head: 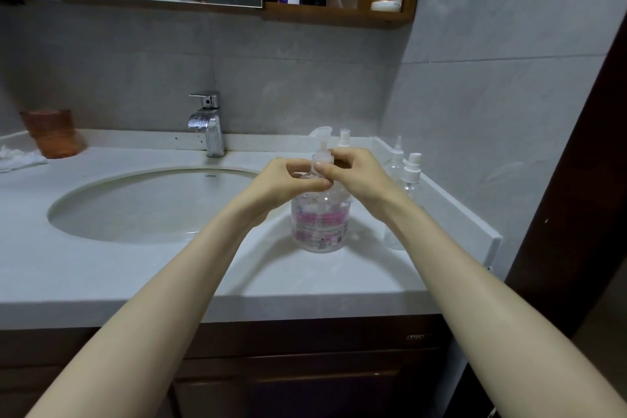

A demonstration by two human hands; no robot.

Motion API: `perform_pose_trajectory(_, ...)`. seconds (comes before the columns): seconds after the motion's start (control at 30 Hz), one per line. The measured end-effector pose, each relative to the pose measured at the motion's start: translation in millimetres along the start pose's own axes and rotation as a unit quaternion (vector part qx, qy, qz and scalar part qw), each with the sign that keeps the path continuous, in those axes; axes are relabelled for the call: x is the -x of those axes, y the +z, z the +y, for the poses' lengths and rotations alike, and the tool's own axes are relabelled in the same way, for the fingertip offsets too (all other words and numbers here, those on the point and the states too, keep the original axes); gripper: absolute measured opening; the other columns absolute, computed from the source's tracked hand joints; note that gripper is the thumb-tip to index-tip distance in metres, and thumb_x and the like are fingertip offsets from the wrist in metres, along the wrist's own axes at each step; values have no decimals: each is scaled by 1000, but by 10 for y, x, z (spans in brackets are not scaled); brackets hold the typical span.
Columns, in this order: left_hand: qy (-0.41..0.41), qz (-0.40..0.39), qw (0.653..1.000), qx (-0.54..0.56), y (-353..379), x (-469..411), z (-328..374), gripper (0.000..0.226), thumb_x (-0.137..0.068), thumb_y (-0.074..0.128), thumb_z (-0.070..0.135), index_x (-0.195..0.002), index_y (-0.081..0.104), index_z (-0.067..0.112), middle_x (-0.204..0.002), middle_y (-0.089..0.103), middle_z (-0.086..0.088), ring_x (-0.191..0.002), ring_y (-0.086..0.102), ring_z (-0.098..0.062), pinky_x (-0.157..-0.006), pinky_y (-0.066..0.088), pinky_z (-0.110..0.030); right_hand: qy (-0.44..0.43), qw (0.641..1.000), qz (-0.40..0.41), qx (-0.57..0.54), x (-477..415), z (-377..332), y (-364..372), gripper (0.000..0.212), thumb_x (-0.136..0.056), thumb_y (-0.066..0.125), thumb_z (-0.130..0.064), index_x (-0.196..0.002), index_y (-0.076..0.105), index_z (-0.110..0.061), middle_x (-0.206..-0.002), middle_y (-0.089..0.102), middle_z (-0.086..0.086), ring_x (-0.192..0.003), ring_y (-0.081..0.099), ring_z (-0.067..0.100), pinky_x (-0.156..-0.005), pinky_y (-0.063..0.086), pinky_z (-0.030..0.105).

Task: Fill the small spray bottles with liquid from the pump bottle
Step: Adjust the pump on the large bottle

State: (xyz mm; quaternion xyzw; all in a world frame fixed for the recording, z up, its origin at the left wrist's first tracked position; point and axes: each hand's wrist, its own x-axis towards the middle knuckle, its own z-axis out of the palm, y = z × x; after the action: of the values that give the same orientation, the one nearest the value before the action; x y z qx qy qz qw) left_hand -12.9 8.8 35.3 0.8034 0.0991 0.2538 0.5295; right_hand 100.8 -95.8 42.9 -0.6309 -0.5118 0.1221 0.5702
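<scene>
We look down on a pale bathroom worktop (135, 275) with an oval sink (54, 210), a chrome tap (208, 125) behind it and an orange cup (52, 134) at far left. A wooden shelf (339, 15) above holds several bottles. The clear pump bottle (320, 217) stands upright on the worktop, right of the sink. Our left hand (288, 180) curls its fingers round the bottle's neck; our right hand (359, 173) pinches the pump collar just above. Small spray bottles (412, 176) stand near the right wall, capped, with another spray top (344, 139) showing just behind the pump.
</scene>
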Motion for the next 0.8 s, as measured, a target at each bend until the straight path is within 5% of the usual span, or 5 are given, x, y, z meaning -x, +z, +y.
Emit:
perform_pose_trajectory(0.13,8,-2,1000,-5,-55,8,-15,41,-65,76,28,-104,73,18,-101,74,-1,-104,66,-12,-102,46,-36,3,993,106,43,-19,-24,213,3,-82,69,-11,-81,70,-8,-75,67,3,-75,63,14,-70,52,27)
perform_pose_trajectory(0.33,7,15,1000,7,-264,92,-95,33,-76,76,15,-109,71,15,-105,73,-2,-104,66,-11,-95,47,-30,3,981,170,91,-107,-93,556,20,-78,72,-17,-82,71,2,-81,71,14,-82,66,25,-76,53,37)
perform_pose_trajectory(0.63,-6,36,998,-41,-350,156,-112,30,-82,71,16,-112,67,18,-112,69,5,-112,61,-11,-100,45,-31,-5,978,112,177,-66,-170,513,31,-85,66,-35,-79,59,-5,-83,60,8,-100,59,30,-80,42,36)
perform_pose_trajectory(0.73,-37,144,985,-88,-285,201,-165,69,-77,76,29,-136,45,13,-132,48,5,-122,47,-12,-105,38,-31,-69,927,179,324,54,-349,120,39,-89,60,-39,-113,62,-8,-115,60,12,-115,48,29,-94,34,33)
perform_pose_trajectory(0.8,59,287,943,-156,-224,277,-129,67,-78,76,30,-133,43,8,-129,45,-3,-121,44,-17,-103,36,-29,-71,861,201,462,127,-541,-249,39,-90,57,-36,-120,60,-11,-124,56,12,-118,43,30,-97,33,35)
